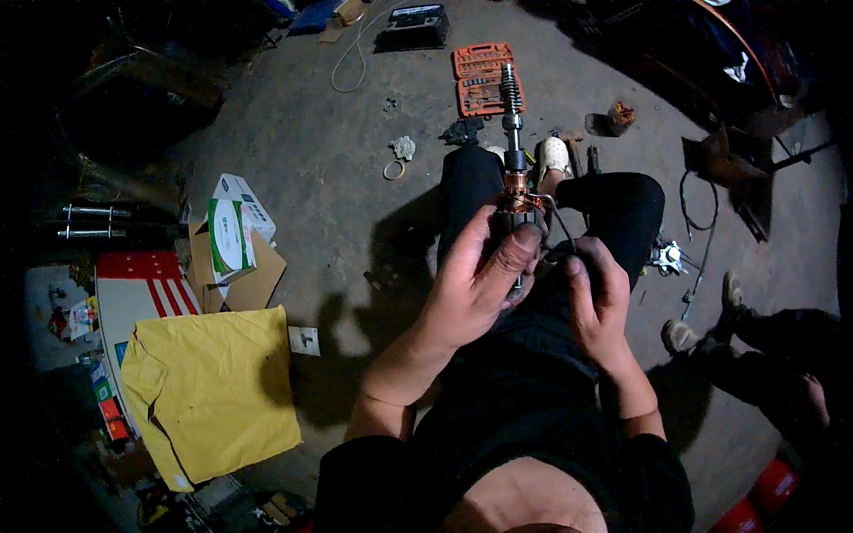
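My left hand (487,271) is wrapped round the lower body of a motor armature (515,185), thumb on top. The armature stands out away from me over my lap, its copper windings showing just beyond my fingers and its long steel shaft pointing to the far side. A coiled or threaded section forms the shaft's far end. On the right, my right hand (597,298) pinches a thin bent metal rod (562,222) between thumb and fingers. The rod's hooked tip lies at the copper windings; whether it touches them, I cannot tell.
Beyond my feet lie an orange socket-set case (464,102), a hammer (576,155) and a black battery (416,31). To the left are a yellow cloth (222,391), a cardboard box (267,271) and a green-and-white box (229,240). Another person's shoe (680,338) is at right.
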Action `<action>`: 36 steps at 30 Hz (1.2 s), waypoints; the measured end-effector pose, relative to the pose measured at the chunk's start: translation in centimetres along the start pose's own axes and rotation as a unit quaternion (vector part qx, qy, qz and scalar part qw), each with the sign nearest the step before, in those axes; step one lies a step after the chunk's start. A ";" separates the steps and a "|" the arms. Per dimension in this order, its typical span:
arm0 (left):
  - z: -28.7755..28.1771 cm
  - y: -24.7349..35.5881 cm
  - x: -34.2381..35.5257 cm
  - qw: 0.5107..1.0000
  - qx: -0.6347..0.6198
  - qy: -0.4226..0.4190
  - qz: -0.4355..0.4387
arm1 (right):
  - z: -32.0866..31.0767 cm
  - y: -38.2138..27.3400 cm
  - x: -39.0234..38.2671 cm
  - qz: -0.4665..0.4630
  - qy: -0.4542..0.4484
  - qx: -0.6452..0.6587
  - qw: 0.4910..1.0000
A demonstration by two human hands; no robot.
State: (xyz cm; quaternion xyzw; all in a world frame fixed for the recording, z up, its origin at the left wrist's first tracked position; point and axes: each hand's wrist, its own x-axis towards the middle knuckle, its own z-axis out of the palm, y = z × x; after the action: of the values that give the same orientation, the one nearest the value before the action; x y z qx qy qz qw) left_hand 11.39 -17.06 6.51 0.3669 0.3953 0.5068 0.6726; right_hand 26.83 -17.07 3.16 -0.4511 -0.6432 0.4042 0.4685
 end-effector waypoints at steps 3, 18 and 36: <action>0.0 -0.6 0.0 1.000 0.004 0.008 0.030 | 0.1 -0.1 -0.2 0.005 0.013 0.005 1.000; -0.2 -0.2 0.4 0.984 0.121 -0.029 0.131 | 0.0 -0.5 -0.2 0.019 -0.015 0.044 0.999; 0.1 -0.1 -0.4 0.993 0.104 0.038 0.043 | 1.6 1.3 -0.7 -0.053 0.037 -0.027 0.998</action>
State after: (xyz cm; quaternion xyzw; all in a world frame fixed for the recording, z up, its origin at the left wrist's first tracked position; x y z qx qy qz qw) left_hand 11.43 -17.50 6.47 0.4325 0.4547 0.5050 0.5926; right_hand 25.62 -17.57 1.40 -0.4435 -0.6592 0.3442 0.5003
